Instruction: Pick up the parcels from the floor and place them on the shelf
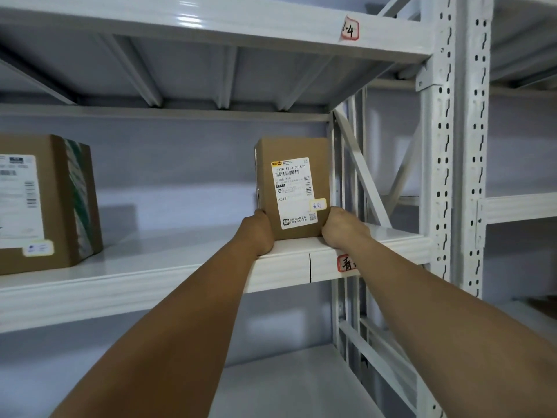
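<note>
while both hands clamp the small upright brown cardboard parcel [294, 191] near the white metal shelf [150, 267] edge, left hand [259, 233] and right hand [342, 226] fingers press its lower sides; released so near the lip, it could tip off.

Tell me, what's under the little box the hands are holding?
The white shelf board is under the small parcel, which stands upright between the left hand and right hand. The spot right beneath the parcel is covered.
</note>
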`<state>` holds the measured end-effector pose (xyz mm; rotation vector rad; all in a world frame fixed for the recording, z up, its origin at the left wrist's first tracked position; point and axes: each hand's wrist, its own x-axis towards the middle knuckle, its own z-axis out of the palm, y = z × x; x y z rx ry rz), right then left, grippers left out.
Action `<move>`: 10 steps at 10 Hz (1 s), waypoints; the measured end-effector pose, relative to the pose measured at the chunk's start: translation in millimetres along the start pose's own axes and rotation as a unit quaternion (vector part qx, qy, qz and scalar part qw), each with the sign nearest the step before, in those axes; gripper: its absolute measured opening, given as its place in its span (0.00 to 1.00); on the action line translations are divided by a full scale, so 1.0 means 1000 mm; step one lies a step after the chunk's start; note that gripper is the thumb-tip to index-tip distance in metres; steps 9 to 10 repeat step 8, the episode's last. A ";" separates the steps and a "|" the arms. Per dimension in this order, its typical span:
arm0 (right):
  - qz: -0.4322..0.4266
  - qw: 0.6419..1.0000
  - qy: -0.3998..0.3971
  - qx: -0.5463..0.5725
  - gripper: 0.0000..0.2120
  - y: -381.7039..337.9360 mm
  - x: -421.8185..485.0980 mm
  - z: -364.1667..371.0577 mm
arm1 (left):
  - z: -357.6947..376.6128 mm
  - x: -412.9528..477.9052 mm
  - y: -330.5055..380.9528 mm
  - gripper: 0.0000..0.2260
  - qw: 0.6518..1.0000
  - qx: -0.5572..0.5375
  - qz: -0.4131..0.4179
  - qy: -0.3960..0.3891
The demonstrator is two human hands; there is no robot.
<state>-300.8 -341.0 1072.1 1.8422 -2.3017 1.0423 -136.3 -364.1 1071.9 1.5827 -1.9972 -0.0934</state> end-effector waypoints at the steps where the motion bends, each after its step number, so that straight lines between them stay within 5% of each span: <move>1: -0.003 1.000 0.010 0.002 0.16 0.001 -0.001 0.001 | 0.001 -0.001 0.000 0.19 1.000 0.012 0.005 0.017; 6: 0.009 0.997 0.071 0.001 0.14 0.003 -0.003 0.006 | -0.005 -0.019 0.012 0.24 0.999 0.024 -0.020 0.044; 8: 0.005 0.981 0.156 0.115 0.25 0.005 -0.022 0.005 | -0.006 -0.036 0.012 0.26 0.980 0.156 -0.035 0.117; 10: 0.005 0.981 0.156 0.115 0.25 0.005 -0.022 0.005 | -0.006 -0.036 0.012 0.26 0.980 0.156 -0.035 0.117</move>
